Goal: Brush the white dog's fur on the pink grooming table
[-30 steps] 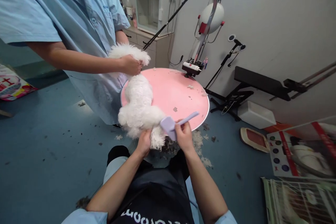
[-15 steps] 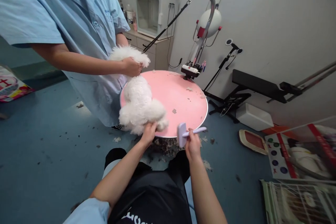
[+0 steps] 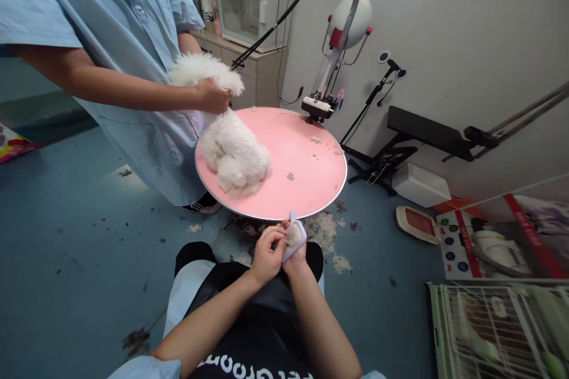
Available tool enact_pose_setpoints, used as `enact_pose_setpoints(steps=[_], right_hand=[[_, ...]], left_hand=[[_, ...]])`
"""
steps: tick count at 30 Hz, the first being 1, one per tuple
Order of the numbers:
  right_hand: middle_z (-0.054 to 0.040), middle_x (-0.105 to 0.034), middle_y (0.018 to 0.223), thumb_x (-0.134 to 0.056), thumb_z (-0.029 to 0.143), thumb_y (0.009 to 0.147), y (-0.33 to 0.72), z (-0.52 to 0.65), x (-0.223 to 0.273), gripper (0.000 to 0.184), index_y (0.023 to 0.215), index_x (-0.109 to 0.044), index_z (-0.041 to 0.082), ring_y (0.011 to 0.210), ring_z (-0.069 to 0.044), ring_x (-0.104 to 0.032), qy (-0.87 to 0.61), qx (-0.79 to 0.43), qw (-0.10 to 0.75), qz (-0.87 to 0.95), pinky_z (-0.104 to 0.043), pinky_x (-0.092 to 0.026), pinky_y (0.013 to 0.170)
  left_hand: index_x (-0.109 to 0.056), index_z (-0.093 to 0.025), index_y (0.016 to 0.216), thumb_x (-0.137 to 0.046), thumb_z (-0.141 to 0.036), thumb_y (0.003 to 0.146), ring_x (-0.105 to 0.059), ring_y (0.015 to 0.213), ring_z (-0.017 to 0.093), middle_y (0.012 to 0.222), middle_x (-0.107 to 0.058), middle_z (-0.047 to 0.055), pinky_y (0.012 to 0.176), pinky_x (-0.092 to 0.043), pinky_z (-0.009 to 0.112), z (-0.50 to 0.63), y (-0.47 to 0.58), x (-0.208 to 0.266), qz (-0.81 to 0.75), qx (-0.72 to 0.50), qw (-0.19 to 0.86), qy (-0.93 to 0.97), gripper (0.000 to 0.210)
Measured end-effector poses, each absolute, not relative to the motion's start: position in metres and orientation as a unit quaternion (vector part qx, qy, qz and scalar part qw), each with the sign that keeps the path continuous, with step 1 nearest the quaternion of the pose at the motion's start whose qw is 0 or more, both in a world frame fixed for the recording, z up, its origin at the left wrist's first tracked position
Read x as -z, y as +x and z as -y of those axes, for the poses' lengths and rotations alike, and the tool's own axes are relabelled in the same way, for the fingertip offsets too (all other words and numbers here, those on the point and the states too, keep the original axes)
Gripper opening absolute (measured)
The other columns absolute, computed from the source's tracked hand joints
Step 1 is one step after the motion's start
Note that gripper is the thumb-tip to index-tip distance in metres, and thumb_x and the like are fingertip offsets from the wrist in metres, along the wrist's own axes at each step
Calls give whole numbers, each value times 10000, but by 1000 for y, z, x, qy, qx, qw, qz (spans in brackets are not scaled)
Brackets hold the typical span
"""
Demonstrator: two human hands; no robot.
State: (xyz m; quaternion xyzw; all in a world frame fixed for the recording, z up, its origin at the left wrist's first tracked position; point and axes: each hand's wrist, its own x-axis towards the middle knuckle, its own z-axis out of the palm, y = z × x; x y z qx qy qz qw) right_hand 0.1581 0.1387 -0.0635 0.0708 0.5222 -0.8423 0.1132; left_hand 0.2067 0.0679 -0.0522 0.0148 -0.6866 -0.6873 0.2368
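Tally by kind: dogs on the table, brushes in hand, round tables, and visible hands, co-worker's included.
White dog: 1
Lilac brush: 1
Pink round table: 1
Hands: 3 (wearer's left hand, wearer's right hand, co-worker's hand)
Total: 6

Soft, even light, pale glare on the floor, wide-angle bending at edges.

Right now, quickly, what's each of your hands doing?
Left hand: fingers bent at the brush; whether they grip fur cannot be told.
Right hand: closed, holding the brush.
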Motion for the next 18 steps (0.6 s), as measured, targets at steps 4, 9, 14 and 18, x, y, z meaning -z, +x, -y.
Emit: enact_pose_setpoints(steps=[4,9,14,18], right_hand=[[-15,-631,631,-506,454,764,162,-137,56,273,739,-585,193,588,-168,-616,111,849,164,-489,-299,-533,576],[-42,-683,685,-510,451,787,166,-141,52,287,740,-604,184,639,-209,-655,152,859,218,-437,-325,-531,549],[17,-628,582,-550,393,761,186,-133,73,206,685,-567,203,551,-160,-608,160,854,164,-467,-279,-522,540],[16,-614,550,-564,393,762,198,-123,82,206,703,-588,197,499,-154,-588,128,844,161,-496,-269,-501,484]], left_hand=[[-557,-184,791,-535,-371,858,-582,746,157,790,-610,33,714,-470,270,-60,213,54,620,743,223,118,200],[-565,-179,990,-582,-527,794,-590,704,155,805,-617,20,682,-479,270,-44,216,56,560,799,180,128,400],[-673,-174,985,-722,-370,681,-578,1033,251,1085,-623,98,936,-443,364,-49,227,51,668,723,174,23,365],[-629,-186,732,-541,-260,796,-588,707,153,743,-623,20,710,-482,282,-45,231,58,603,754,216,144,131]])
